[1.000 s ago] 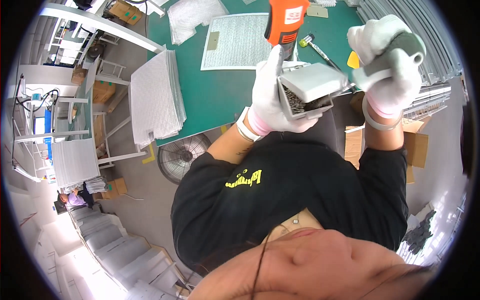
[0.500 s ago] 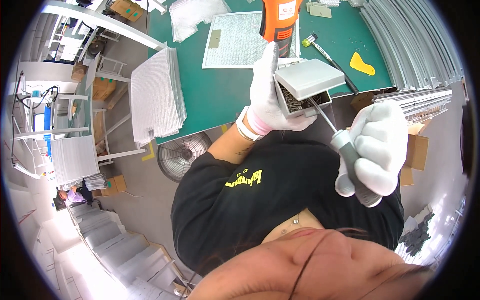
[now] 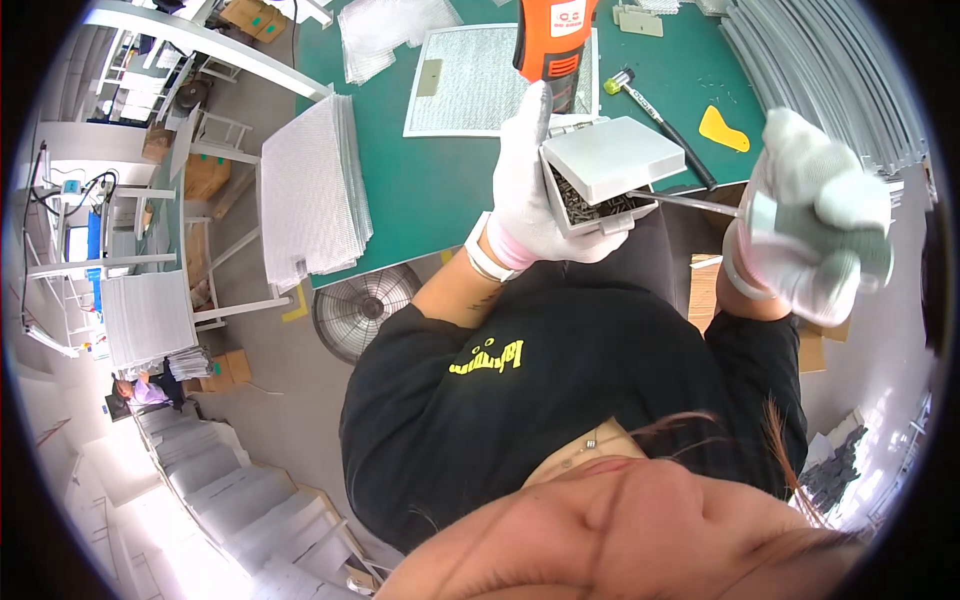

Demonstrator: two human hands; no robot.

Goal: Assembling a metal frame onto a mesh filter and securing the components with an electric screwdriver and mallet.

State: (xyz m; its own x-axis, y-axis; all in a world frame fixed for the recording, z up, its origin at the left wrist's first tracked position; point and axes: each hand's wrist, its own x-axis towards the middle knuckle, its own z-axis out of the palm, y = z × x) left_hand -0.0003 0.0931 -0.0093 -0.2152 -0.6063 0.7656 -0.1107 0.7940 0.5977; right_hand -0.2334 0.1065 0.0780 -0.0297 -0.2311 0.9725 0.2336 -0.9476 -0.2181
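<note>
My left hand [image 3: 522, 185], in a white glove, grips a small grey plastic box [image 3: 614, 158] with its lid partly raised. Dark screws [image 3: 596, 206] fill the inside, visible through the gap. My right hand [image 3: 812, 195], also gloved, is closed around the handle of a screwdriver [image 3: 692, 203]. Its thin metal shaft points left, and the end lies at the gap beneath the lid. An orange and black power tool [image 3: 555, 40] stands just beyond my left thumb; I cannot tell whether the thumb touches it.
A framed mesh panel [image 3: 470, 85] lies on the green table [image 3: 400, 200]. Beside the box are a hammer [image 3: 660, 120] and a yellow scraper [image 3: 722, 130]. Stacked mesh sheets [image 3: 312, 190] overhang the left table edge; long metal strips [image 3: 815, 80] are piled right. A floor fan [image 3: 368, 305] stands below.
My right hand has moved up and to the right, swinging the screwdriver from a steep slant to nearly level. The box in my left hand has shifted slightly left.
</note>
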